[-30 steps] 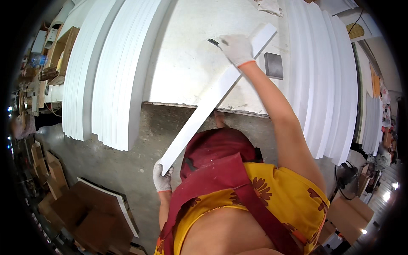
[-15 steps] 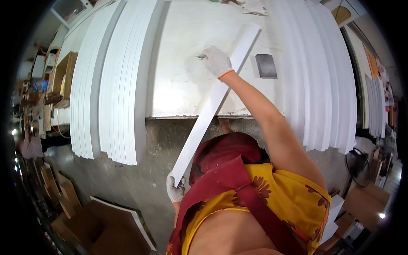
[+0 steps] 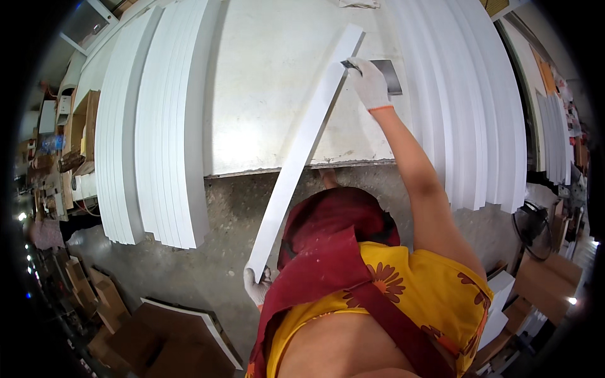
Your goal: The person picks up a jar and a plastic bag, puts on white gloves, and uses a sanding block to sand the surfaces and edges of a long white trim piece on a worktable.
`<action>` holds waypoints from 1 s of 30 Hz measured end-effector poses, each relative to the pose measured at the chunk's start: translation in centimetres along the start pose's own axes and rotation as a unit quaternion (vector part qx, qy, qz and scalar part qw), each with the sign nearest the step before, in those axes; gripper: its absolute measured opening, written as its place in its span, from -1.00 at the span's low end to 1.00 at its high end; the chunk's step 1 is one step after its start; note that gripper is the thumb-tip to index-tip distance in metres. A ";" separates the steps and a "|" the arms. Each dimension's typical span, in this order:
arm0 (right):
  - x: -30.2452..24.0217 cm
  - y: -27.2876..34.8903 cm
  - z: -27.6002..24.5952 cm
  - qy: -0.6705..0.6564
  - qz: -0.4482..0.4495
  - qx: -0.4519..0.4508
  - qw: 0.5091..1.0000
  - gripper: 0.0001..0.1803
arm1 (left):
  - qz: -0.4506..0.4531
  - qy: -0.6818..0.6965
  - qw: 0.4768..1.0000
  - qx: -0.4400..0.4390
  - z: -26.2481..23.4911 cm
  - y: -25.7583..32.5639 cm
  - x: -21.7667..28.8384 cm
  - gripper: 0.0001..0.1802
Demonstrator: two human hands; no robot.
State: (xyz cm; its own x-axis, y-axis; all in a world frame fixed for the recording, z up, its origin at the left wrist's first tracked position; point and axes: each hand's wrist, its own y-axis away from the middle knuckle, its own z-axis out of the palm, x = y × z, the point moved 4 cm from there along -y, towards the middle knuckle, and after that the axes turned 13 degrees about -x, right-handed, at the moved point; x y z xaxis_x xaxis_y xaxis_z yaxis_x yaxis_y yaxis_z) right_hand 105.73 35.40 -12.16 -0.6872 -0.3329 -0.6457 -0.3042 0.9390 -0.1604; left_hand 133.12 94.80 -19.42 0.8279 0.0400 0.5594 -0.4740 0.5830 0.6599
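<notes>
A long white strip (image 3: 302, 138) lies slantwise over the front edge of the white worktable (image 3: 265, 101). Its near end is in my left hand (image 3: 257, 286), gloved and closed around it beside my apron. My right hand (image 3: 368, 83), in a whitish glove with an orange cuff, pinches a small dark flat piece (image 3: 345, 63) against the strip's right edge near its far end. What kind of piece it is, I cannot make out. Just behind that hand a dark grey rectangular block (image 3: 392, 77) sits on the table, partly covered by the fingers.
Stacks of long white strips line the table's left (image 3: 170, 126) and right (image 3: 479, 113) sides, jutting past its front edge. A crumpled cloth (image 3: 359, 4) lies at the far edge. Brown cardboard (image 3: 176, 346) stands on the floor at left; a cardboard box (image 3: 547, 286) is at right.
My right hand has moved right and farther away, from left of the strip to its right edge near the grey block. The left hand keeps hold of the near end.
</notes>
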 end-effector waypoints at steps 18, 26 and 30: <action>0.7 0.1 0.0 0.113 -0.012 -0.047 0.992 -0.70 | 0.037 -0.042 0.998 0.011 0.1 -0.2 -0.1 -0.53; 0.2 0.3 0.6 0.120 -0.030 -0.052 0.991 -0.71 | 0.031 -0.051 0.998 -0.006 -0.1 -0.1 -0.1 -0.53; 0.8 0.0 0.1 0.127 -0.038 -0.042 0.990 -0.69 | 0.018 -0.050 0.998 -0.024 -0.1 -0.2 0.1 -0.54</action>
State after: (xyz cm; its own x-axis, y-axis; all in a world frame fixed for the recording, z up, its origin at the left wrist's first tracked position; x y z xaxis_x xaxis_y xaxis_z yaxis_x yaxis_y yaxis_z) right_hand 105.27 35.15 -12.75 -0.8010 -0.4232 -0.4235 -0.4079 0.9035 -0.1315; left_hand 133.38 94.76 -19.57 0.7751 -0.0183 0.6315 -0.4861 0.6212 0.6147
